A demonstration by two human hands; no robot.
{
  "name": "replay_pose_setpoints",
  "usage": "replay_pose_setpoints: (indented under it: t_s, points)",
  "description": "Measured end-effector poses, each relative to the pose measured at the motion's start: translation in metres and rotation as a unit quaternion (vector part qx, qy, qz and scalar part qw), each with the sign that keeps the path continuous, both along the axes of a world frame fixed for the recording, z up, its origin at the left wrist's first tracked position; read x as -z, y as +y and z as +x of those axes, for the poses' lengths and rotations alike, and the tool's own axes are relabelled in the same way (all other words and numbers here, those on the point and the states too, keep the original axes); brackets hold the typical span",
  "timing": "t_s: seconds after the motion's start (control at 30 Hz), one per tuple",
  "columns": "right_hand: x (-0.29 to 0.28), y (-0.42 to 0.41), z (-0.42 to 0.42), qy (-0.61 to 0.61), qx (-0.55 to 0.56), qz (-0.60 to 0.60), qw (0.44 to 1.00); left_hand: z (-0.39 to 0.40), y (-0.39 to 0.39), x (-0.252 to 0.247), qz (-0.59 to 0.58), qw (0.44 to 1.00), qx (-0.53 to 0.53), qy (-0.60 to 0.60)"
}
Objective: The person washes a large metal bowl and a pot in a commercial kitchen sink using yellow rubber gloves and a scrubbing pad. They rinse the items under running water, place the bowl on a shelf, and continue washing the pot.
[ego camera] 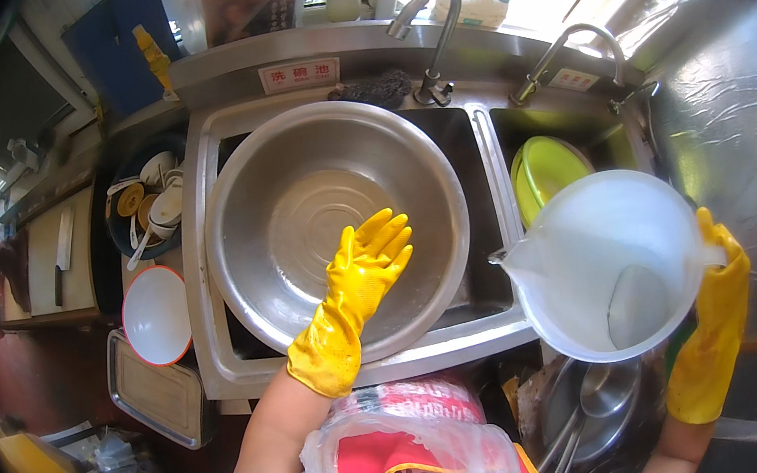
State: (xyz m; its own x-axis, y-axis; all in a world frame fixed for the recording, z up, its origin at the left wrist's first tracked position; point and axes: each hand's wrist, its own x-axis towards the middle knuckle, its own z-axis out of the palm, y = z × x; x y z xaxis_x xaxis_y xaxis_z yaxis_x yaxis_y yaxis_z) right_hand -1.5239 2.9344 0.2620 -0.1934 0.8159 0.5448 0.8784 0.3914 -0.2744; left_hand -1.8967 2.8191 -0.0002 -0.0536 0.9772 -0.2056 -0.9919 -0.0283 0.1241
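My left hand (368, 267), in a yellow rubber glove, hovers over a large stainless steel basin (252, 174) with its fingers spread and nothing in them. The basin rests across the left bowl of a metal double sink (210, 313); a shallow layer of liquid seems to lie at its bottom. My right hand (719, 259), gloved the same way, grips the handle of a big translucent white plastic jug (577, 236). The jug is held at the sink's right front corner, its spout towards the basin and some liquid visible low inside. Yellow-green plastic bowls (548, 167) sit in the right sink bowl.
Two curved faucets (446, 28) (570, 43) rise behind the sink, with a dark scouring pad (378, 89) on the ledge. At left are a tub of dirty dishes (156, 196), a white tray with a red rim (156, 317), and a kitchen knife (63, 247) on a board.
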Motion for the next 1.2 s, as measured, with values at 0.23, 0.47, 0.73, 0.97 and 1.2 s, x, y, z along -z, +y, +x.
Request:
replay_pose_setpoints:
  t_s: [0.23, 0.47, 0.73, 0.97, 1.2]
  points:
    - [-0.006, -0.022, -0.089, 0.075, 0.02, -0.104, 0.992, -0.025, -0.018, 0.03, -0.019, 0.997, -0.046, -0.067]
    - [-0.032, -0.038, -0.094, 0.171, -0.085, -0.076, 0.979, -0.046, -0.022, 0.056, -0.05, 0.986, -0.098, -0.122]
    - [-0.026, -0.004, 0.012, 0.229, 0.051, -0.007, 0.972, -0.048, -0.003, 0.052, -0.129, 0.988, -0.056, -0.058]
    - [0.041, -0.034, 0.214, 0.238, 0.315, 0.037, 0.918, -0.048, -0.015, 0.055, -0.138, 0.99, 0.003, 0.027]
    - [0.147, -0.08, 0.319, 0.184, 0.476, -0.035, 0.859, -0.044, -0.018, 0.035, -0.219, 0.973, -0.016, 0.069]
